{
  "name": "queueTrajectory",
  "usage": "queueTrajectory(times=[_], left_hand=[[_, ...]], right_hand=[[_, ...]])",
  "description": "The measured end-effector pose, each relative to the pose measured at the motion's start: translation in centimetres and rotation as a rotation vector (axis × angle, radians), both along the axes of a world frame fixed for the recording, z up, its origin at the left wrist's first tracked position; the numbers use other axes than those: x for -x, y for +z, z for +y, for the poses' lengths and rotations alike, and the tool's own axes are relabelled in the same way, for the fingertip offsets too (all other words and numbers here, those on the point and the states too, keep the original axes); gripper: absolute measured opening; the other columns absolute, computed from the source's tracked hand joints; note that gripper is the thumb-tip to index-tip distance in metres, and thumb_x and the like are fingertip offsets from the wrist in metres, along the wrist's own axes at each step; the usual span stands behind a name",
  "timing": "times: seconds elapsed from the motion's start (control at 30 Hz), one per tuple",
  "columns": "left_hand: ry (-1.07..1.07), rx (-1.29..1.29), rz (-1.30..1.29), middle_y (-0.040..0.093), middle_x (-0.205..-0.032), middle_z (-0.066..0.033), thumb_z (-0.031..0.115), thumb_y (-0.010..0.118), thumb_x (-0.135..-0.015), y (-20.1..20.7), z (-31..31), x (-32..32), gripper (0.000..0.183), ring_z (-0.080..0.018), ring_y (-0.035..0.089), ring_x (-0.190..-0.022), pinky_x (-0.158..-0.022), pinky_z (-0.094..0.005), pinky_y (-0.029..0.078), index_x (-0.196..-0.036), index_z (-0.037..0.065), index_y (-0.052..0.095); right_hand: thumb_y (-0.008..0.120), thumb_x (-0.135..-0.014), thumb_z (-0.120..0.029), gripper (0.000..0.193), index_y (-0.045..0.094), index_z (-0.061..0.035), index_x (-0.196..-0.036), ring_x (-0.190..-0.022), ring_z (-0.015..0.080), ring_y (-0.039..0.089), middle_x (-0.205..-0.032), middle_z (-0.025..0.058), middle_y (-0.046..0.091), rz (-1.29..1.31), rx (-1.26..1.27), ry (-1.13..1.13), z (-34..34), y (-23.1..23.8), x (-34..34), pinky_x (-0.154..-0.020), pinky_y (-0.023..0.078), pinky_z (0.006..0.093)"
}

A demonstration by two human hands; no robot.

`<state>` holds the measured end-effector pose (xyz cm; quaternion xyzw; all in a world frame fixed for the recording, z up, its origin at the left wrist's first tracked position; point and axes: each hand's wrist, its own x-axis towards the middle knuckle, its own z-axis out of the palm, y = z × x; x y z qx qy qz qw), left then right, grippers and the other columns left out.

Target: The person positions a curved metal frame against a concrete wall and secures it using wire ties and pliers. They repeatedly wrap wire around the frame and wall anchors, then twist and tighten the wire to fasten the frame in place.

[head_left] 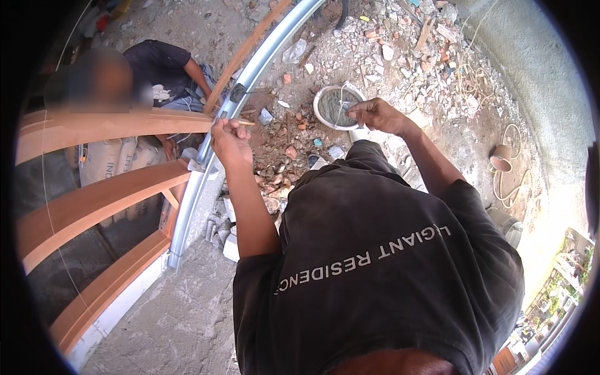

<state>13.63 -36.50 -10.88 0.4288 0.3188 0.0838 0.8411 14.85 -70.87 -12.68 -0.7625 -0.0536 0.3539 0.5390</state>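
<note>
My left hand [231, 142] is raised beside a long silver metal bar [203, 150]. Its fingers are closed around a thin tan, pencil-like stick [245, 122], whose end points right. My right hand [377, 117] hangs over the right rim of a round white bucket [320, 114] holding grey wet mortar [331, 103]. Its thumb and fingers are pinched together; what lies between them, perhaps something small and pale, is too small to make out. A thin white handle or cord [341, 100] crosses the bucket.
Reddish wooden frame members [94, 187] reach in from the left. Behind them a person in dark clothes [161, 65] crouches, one hand near paper sacks [100, 164]. Rubble [387, 53] covers the ground. A curved grey wall [531, 69] and a rope [514, 187] are at right.
</note>
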Motion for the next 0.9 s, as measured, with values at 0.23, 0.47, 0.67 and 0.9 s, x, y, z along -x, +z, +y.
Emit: queueTrajectory(times=[0.23,0.47,0.67,0.9], left_hand=[[0.079,-0.134,0.045,0.043,-0.057,0.0034,0.026,0.056,-0.091,-1.9,2.6,4.1,0.018,-0.0060,0.030,-0.040,-0.038,-0.0235,0.024,-0.097,0.010,0.055],[0.174,-0.177,-0.015,0.043,-0.058,0.0035,0.022,0.060,-0.088,-0.8,3.9,6.0,0.014,-0.0042,0.029,-0.041,-0.038,-0.0207,0.023,-0.096,0.010,0.058],[0.157,-0.254,-0.054,0.041,-0.059,0.0039,0.023,0.060,-0.088,-0.9,4.3,6.8,0.025,-0.0031,0.031,-0.041,-0.036,-0.0178,0.024,-0.106,0.005,0.056],[0.234,-0.291,-0.012,0.044,-0.060,0.0034,0.017,0.060,-0.087,-1.1,4.5,5.9,0.009,-0.0041,0.030,-0.042,-0.039,-0.0198,0.022,-0.093,0.010,0.058]], right_hand=[[0.058,-0.090,-0.030,0.030,0.065,-0.0035,-0.102,-0.060,0.0111,0.054,-0.069,0.0009,0.057,0.243,-0.021,0.049,0.5,-2.9,5.6,-0.057,0.045,0.0267],[0.055,-0.091,-0.026,0.027,0.065,-0.0041,-0.104,-0.066,0.0133,0.058,-0.075,0.0028,0.060,0.296,-0.016,0.132,-0.4,0.2,6.2,-0.061,0.049,0.0269],[0.052,-0.091,-0.026,0.029,0.066,-0.0032,-0.102,-0.068,0.0148,0.059,-0.078,0.0051,0.063,0.170,0.157,0.338,-1.9,3.0,5.5,-0.061,0.048,0.0285],[0.053,-0.090,-0.023,0.029,0.064,-0.0009,-0.106,-0.067,0.0141,0.059,-0.081,0.0060,0.065,0.040,0.110,0.357,-1.0,4.5,3.8,-0.062,0.049,0.0295]])
